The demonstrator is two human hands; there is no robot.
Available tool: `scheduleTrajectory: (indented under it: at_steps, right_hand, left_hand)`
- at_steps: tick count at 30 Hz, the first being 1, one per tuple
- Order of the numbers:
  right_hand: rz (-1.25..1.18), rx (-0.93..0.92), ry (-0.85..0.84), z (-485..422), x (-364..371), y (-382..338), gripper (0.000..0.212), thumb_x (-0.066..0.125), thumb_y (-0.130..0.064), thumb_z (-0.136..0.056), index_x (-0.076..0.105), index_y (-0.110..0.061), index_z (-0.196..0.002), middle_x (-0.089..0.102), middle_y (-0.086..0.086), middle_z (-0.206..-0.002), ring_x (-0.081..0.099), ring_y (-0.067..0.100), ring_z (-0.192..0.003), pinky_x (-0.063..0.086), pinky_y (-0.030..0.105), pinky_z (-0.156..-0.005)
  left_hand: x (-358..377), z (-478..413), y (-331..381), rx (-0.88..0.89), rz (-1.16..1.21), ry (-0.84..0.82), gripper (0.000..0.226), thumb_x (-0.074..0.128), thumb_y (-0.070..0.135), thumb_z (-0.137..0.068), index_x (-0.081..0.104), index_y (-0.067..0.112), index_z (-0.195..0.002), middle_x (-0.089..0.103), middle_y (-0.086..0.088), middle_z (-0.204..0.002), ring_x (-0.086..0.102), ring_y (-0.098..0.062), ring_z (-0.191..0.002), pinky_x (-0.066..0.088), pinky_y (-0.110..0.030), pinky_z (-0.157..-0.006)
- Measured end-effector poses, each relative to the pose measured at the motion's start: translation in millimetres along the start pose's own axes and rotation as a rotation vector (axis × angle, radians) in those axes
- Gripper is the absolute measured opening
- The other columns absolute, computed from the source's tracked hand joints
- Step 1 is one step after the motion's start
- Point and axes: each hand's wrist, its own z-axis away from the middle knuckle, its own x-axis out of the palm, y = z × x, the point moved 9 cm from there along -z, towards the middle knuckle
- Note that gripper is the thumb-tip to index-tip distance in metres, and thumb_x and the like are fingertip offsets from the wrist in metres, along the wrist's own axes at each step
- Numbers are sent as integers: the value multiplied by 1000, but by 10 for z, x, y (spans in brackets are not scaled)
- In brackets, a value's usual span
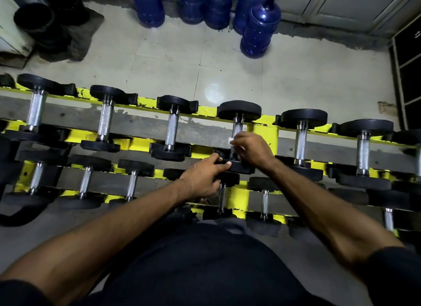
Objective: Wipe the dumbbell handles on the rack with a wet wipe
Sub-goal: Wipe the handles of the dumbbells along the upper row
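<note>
Yellow rack point(265, 132), upper tier, fourth dumbbell point(239, 109) from left. Left hand point(202, 178) lies on its near black head, fingers extended, holding nothing. The white wet wipe point(230, 140) sits against the steel handle point(237, 128). Right hand point(252, 149) pinches the wipe, fingers curled about the handle. Blue water bottles point(259, 29) stand on the floor beyond.

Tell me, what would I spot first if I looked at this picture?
Probably the bright yellow rack running across the middle, lined with black dumbbells. At its centre, the right hand holds a white wet wipe against one shiny handle, while the left hand rests on that dumbbell's near end. Big blue water jugs stand on the floor behind the rack.
</note>
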Motion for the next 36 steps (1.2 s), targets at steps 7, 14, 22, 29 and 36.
scheduleTrajectory:
  at_steps: [7,14,22,29,36]
  right_hand:
    - [609,91,-298,-591,-62,-223,23,53,-1,-90,68,-10,-105,67,7,-102,67,33,-91,42,33,-60]
    - [729,-245,-758,-456,354,-644,17,58,-22,-95,66,-11,-105,69,5,-101,65,26,-87,42,34,-59]
    - [369,-116,-296,-326,-29,-203,12,66,-6,-84,69,-1,-94,62,15,-99,58,34,-95,48,38,-66]
    - [-857,801,201,305,218,713,14,77,-8,-79,66,-17,-75,69,0,-75,63,15,-66,51,25,-61]
    - [-1432,1059,-21,-112,647,833,36,36,11,-92,62,-9,-107,58,9,-90,52,14,-71,50,28,-65]
  left_hand:
    - [51,-1,-53,34,-30,-74,72,60,29,-93,25,33,-156,30,-2,-141,45,-20,-124,47,-34,-99]
    - [51,-15,-47,59,-38,-67,70,60,28,-91,29,33,-153,31,-1,-137,45,-20,-122,51,-34,-93]
    - [26,-38,-82,-27,78,52,55,59,20,-90,51,32,-143,43,2,-123,55,-16,-105,53,-33,-87]
    - [42,-13,-69,-195,167,226,42,63,20,-89,66,28,-130,49,10,-114,52,-4,-86,42,-14,-75]
    - [80,25,-37,-248,186,231,47,66,21,-88,61,25,-135,49,8,-121,44,2,-89,48,-22,-87]
